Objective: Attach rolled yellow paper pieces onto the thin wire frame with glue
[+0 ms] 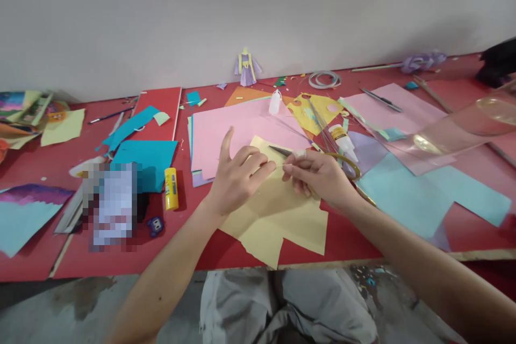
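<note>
A paper-craft workspace: the long red worktop [342,234] by a grey wall [141,21] carries a cut pale-yellow paper sheet [282,215], a rectangular pink paper sheet [229,131], a yellow cylindrical glue stick [171,189] and a small purple-and-yellow paper dress [245,69].

Left forearm [177,263]: bare, slanting up and inward from the lower left, a small dark spot on its skin
Left wrist [215,207]: roughly in line with the forearm
Left hand [242,183]: back uppermost, little finger [227,144] raised and apart, the others bent toward the right hand [285,167], tips drawn together
Right forearm [415,247]: bare, reaching inward from the lower right
Right hand: thumb and index finger pinched together, a pale wrap [299,155] around one finger, lower fingers curled under
Gap between hands: narrow, fingertips near but apart
</note>
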{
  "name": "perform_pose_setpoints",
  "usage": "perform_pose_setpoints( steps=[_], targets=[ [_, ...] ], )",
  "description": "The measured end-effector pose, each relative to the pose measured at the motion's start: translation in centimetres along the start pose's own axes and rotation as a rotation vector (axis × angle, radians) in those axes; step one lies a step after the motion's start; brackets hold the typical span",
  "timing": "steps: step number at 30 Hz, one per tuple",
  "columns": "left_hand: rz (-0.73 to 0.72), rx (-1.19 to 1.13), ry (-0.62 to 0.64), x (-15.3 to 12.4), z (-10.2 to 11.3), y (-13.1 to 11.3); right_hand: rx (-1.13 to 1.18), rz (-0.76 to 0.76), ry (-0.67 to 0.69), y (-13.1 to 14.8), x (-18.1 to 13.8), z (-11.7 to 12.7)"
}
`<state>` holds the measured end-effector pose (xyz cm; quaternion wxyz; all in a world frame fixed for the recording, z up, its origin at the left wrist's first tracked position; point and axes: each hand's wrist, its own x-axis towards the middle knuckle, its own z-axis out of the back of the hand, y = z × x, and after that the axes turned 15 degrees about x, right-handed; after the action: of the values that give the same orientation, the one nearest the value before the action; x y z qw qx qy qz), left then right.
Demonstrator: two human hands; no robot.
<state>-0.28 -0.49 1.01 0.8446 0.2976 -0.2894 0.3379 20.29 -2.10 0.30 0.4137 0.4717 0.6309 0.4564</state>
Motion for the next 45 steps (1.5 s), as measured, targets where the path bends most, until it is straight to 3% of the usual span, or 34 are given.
perform_pose_setpoints(
  steps=[6, 36, 45],
  targets=[
    [0.007, 0.0, -0.004, -0.25, -0.27, -0.1, 0.103, 0.014, 0.014, -0.4, 0.16, 0.04],
    [0.088, -0.219, 0.019, -0.13, -0.17, -0.29, -0.038, 0.235, -0.042, -0.26, -0.06, -0.16],
    [0.367, -0.64, 0.056, 0.0, -0.57, -0.39, -0.061, 0.268, -0.052, -0.28, -0.19, -0.03]
  ],
)
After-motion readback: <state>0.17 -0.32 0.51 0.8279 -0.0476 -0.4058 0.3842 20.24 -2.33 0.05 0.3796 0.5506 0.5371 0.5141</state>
